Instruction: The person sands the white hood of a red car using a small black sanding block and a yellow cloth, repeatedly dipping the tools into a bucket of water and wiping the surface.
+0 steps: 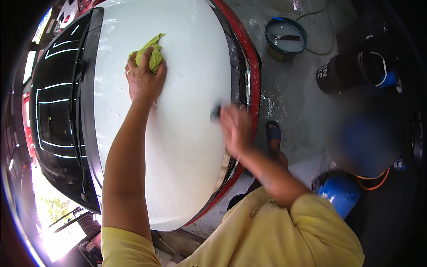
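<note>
A white car hood (pixel 178 178), wet with droplets, fills the middle, edged in red along its right side. My left hand (pixel 146 79) presses a crumpled yellow-green cloth (pixel 155 56) onto the upper left part of the hood, fingers curled over it. My right hand (pixel 234 127), smeared by motion, is closed on a small dark object (pixel 215 112) near the hood's right edge; I cannot make out what it is.
The black windshield (pixel 58 120) is at the left. On the wet concrete floor (pixel 284 98) stand a bucket of cloudy water (pixel 284 38), a black bucket (pixel 329 73), a blue container (pixel 340 196) and a hose (pixel 331 35). A blurred round shape (pixel 362 133) is at the right.
</note>
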`<state>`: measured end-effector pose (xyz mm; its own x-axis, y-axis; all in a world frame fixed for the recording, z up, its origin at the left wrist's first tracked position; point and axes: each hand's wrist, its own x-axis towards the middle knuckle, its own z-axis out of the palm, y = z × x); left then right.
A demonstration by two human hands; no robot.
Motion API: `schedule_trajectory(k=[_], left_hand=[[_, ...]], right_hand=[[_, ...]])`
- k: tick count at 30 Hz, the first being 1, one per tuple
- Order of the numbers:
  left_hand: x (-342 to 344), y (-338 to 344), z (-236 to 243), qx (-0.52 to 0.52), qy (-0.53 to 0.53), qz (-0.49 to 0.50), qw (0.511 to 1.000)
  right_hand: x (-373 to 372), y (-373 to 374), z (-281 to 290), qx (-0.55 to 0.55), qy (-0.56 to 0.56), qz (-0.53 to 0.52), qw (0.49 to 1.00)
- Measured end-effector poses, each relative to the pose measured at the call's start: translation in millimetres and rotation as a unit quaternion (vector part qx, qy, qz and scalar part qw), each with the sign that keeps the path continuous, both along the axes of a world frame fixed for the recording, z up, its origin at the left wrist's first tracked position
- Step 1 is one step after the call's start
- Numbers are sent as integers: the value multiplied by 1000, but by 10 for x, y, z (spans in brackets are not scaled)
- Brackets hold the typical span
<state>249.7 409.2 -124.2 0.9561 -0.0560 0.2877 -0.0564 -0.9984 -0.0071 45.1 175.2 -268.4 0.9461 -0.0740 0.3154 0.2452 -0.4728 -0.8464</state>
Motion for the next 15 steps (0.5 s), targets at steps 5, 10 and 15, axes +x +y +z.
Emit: schedule_trajectory(k=[5,10,15], left_hand=[[-23,37,-2,-1,-7,-2,1000],[103,-142,-14,-21,-7,-39,999],[-109,50,93,-23,2,-46,999]], right_hand=[[46,-89,-9,-63,-82,52,993],[2239,-513,334,-30,9,-130,991],[-150,236,131,-67,-104,23,992]])
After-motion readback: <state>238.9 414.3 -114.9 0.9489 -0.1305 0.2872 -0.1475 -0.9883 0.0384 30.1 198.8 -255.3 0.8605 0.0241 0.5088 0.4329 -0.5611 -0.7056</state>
